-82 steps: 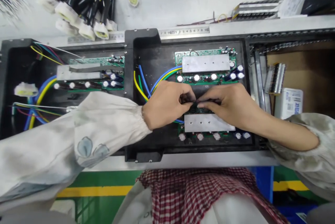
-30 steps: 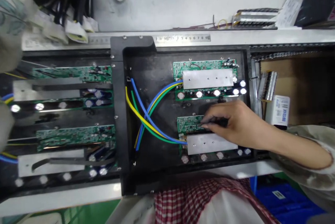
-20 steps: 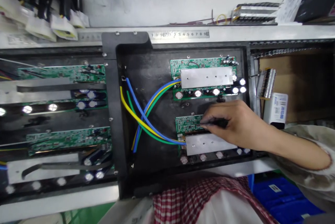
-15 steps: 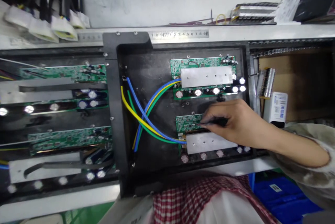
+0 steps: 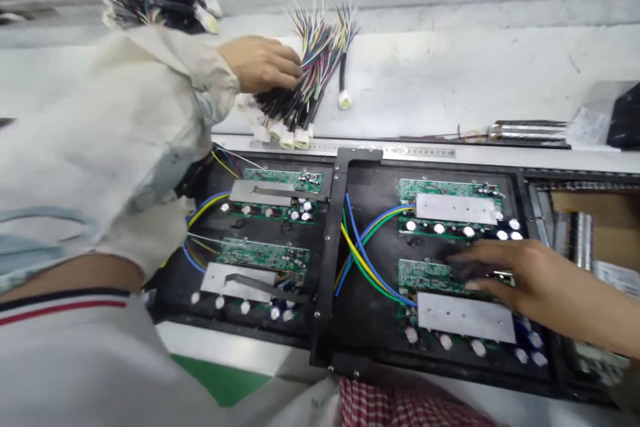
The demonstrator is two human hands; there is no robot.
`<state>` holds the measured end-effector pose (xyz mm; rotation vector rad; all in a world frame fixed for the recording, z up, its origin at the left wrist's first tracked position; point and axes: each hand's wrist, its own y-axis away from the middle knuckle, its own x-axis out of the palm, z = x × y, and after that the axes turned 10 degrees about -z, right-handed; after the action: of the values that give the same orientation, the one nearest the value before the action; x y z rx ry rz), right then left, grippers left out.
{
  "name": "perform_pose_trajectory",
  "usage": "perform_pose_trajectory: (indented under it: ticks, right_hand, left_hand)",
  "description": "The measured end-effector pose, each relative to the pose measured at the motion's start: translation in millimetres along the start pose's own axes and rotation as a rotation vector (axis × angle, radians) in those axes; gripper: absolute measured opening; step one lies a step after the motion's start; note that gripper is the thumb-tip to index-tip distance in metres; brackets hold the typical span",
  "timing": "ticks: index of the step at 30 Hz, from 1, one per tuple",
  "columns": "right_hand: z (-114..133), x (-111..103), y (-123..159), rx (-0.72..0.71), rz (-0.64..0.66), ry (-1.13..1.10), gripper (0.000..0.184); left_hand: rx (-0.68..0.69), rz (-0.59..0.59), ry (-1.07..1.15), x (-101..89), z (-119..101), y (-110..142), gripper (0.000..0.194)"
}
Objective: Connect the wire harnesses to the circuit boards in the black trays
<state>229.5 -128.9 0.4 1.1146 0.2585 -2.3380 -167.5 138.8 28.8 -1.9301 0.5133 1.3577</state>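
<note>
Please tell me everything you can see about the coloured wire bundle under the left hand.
The bundle of multicoloured thin wires with white plastic connectors lies on a pale, scuffed bench top. Thin strands fan upward; thick black sleeves run down to the white connectors, which end beside a metal ruler strip. The left hand lies over its middle.

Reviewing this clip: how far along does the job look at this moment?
Done: four circuit boards sit in the black tray, with blue, yellow and green wires running to them. In hand: the left hand grips a wire harness; the right hand has its fingers on the lower right board. Still left: the harness's white connectors look unplugged, outside the tray.
</note>
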Motion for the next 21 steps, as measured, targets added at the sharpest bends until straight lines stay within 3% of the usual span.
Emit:
perform_pose_trajectory:
  ticks: [3, 7, 10, 12, 14, 15, 17, 18, 19, 20, 21]
  right_hand:
    - [5, -7, -5, 0.062, -0.063, -0.019, 0.018]
    - [14, -4, -22, 0.127, -0.059, -0.105, 0.017]
    - [21, -4, -30, 0.126, -0.066, -0.120, 0.018]
    - [25, -14, -34, 0.102, -0.097, -0.092, 0.021]
    - [31, -32, -41, 0.114, -0.231, -0.005, 0.022]
    - [36, -43, -48, 0.134, -0.363, 0.048, 0.023]
    - [50, -59, -66, 0.164, -0.669, 0.136, 0.028]
    - [58, -64, -77, 0.131, -0.785, 0.146, 0.032]
    - [65, -65, -88, 0.062, -0.780, 0.127, 0.033]
    - [72, -62, -98, -0.001, -0.659, 0.087, 0.033]
    - [77, -56, -106, -0.040, -0.492, 0.034, 0.033]
  left_hand:
    - [0.013, 0.008, 0.015, 1.3, 13, 12, 0.061]
    - [-0.048, -0.168, 0.087, 6.5, 12, 21, 0.034]
    - [-0.144, -0.454, 0.157, -4.3, 12, 8, 0.008]
    - [-0.170, -0.713, 0.297, -16.7, 6, -4, 0.011]
    - [-0.112, -0.923, 0.559, -27.1, -15, -13, 0.017]
    - [-0.057, -0.980, 0.711, -29.8, -32, -15, 0.023]
    - [0.047, -0.951, 0.954, -28.3, -78, -12, 0.034]
    - [0.005, -0.850, 1.038, -24.5, -104, -8, 0.030]
    - [-0.054, -0.709, 1.112, -19.5, -129, -2, 0.022]
    - [-0.201, -0.544, 1.155, -13.8, -152, 4, 0.017]
    - [-0.281, -0.457, 1.200, -8.2, -172, 11, 0.016]
